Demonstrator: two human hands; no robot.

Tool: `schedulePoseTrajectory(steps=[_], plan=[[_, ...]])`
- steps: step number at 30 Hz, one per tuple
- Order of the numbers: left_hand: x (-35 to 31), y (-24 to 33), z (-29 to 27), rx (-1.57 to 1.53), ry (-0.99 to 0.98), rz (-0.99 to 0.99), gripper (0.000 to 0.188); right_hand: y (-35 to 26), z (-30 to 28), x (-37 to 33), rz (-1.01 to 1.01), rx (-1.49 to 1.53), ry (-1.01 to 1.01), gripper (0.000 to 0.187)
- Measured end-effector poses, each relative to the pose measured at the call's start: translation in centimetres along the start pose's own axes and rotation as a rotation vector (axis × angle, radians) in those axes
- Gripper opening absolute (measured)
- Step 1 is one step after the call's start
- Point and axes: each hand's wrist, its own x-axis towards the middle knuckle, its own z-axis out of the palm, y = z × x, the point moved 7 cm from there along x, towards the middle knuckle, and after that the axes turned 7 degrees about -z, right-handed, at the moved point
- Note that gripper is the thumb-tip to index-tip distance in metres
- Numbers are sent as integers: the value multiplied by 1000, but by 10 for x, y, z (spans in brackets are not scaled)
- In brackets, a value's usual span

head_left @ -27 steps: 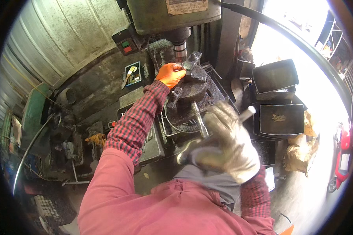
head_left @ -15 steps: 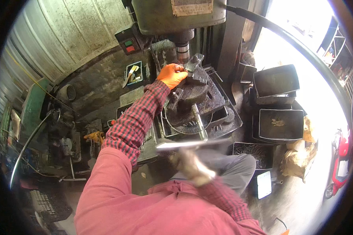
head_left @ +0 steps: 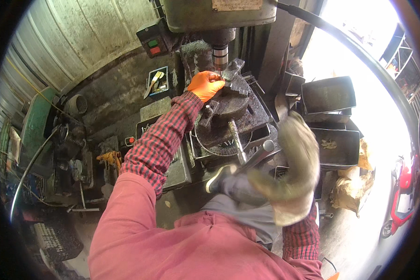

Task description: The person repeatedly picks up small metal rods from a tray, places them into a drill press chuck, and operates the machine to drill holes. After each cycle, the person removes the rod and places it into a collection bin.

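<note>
My left hand (head_left: 205, 86), in an orange glove, reaches to the jaws of a dark, grimy machine vise (head_left: 224, 109) beneath the drill chuck (head_left: 220, 57). Its fingers are pinched together at the jaw; whatever they hold is too small to make out. Right of the vise, my right hand (head_left: 297, 170) wears a pale, dirty work glove and is blurred. Thumb and fingers are spread apart, with nothing between them. Close to its thumb, a metal handle bar (head_left: 261, 153) slants across the end of the vise screw (head_left: 237, 140).
A switch box (head_left: 154, 43) with green and red buttons hangs left of the drill head. Dark metal bins (head_left: 329, 95) are stacked at right, near a crumpled brown sack (head_left: 352, 191). A small tray (head_left: 158, 83) with a brush lies behind my left arm.
My right hand has swung from in front of my body to the right and upward. The handle bar has turned from level to slanting. My left hand stays at the vise jaw.
</note>
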Motion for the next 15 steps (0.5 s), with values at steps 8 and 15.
schedulePoseTrajectory(steps=[8,15], plan=[[-43,-1,-28,-176,152,66,65,121,23,-69,796,381,226,28],[-261,-66,-15,-560,324,30,24,178,7,-104,495,-356,-97,20]])
